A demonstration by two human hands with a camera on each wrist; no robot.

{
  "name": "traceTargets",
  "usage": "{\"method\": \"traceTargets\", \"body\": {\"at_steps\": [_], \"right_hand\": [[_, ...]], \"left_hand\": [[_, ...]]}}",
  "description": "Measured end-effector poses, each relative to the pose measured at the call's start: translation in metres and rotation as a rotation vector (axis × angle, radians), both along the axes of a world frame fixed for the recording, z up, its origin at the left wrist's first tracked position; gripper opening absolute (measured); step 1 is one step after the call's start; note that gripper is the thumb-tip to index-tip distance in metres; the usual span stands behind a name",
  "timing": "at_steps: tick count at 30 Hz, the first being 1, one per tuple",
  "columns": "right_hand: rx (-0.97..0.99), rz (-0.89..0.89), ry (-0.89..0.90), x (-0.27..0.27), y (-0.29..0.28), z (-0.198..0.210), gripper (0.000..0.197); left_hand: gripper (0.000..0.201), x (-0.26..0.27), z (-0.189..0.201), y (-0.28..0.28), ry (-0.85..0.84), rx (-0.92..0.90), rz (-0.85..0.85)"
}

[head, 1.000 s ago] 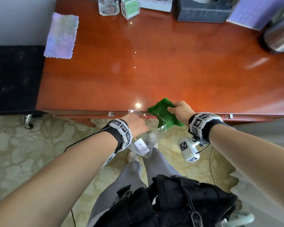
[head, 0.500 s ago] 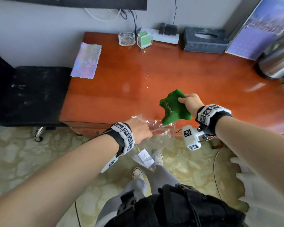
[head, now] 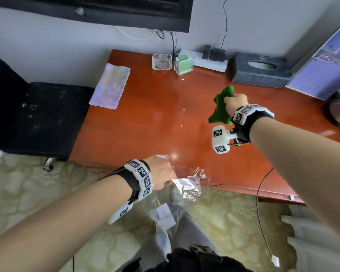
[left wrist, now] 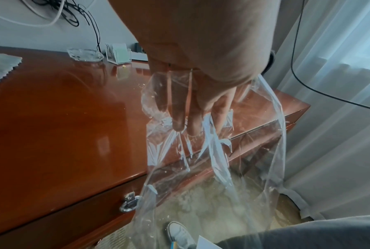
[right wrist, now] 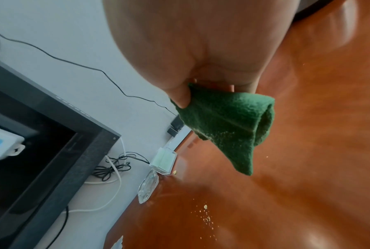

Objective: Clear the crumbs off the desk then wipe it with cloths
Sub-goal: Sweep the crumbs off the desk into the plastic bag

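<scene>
The shiny red-brown desk [head: 149, 122] is standing against a grey wall. A glass dish [head: 162, 62], a small clear box [head: 183, 65] and a dark tissue box [head: 260, 70] are sitting along its back edge. A pale shiny cloth [head: 110, 86] is lying flat at the back left corner. A black chair [head: 45, 116] is standing just beside the left edge.

Half a second ago the right hand [head: 236, 104] was lower, near the front edge. Now it is up over the middle of the desk, gripping the green cloth [head: 221, 107].

The cloth is fuzzy and bunched, with one corner hanging down. Tiny yellow crumbs [right wrist: 206, 214] are lying on the desk near the middle. The left hand [head: 161, 172] is holding a clear plastic bag [left wrist: 211, 151] at the front edge, and the bag is hanging down past it.
</scene>
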State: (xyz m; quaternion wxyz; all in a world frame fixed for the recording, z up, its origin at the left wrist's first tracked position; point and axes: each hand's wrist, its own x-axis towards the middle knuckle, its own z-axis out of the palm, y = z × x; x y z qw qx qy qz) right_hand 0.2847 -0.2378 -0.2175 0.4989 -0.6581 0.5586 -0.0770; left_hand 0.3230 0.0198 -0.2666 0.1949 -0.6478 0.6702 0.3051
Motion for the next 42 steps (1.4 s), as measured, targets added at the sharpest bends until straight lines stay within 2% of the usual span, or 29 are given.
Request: {"method": "traceTargets", "body": {"at_steps": [7,11,14,17,20,28,37,42], "right_hand": [[0.087,-0.025,0.107,0.062,-0.068,-0.050,0.035],[-0.155,0.006,0.227,0.108,-0.107,-0.069,0.039],[-0.293,0.073,0.243,0.141,-0.120,-0.079,0.037],[-0.319,0.177,0.266,0.171,-0.122,-0.100,0.034],[-0.246,0.237,0.258,0.192,-0.119,-0.123,0.035],[-0.241,0.286,0.263,0.209,-0.107,-0.160,0.038],[-0.292,0.406,0.251,0.218,-0.105,-0.163,0.039],[-0.312,0.469,0.252,0.221,-0.097,-0.159,0.051]], "left_hand": [[0.042,0.025,-0.028,-0.025,0.142,0.066,0.034],[0.041,0.042,-0.042,-0.039,0.201,0.073,0.118],[0.037,0.056,-0.053,-0.047,0.233,0.096,0.175],[0.037,0.066,-0.062,-0.055,0.244,0.119,0.196],[0.037,0.074,-0.068,-0.060,0.242,0.153,0.204],[0.037,0.091,-0.095,-0.060,0.253,0.178,0.283],[0.040,0.091,-0.104,-0.060,0.263,0.187,0.297],[0.042,0.090,-0.104,-0.057,0.257,0.160,0.291]]}}
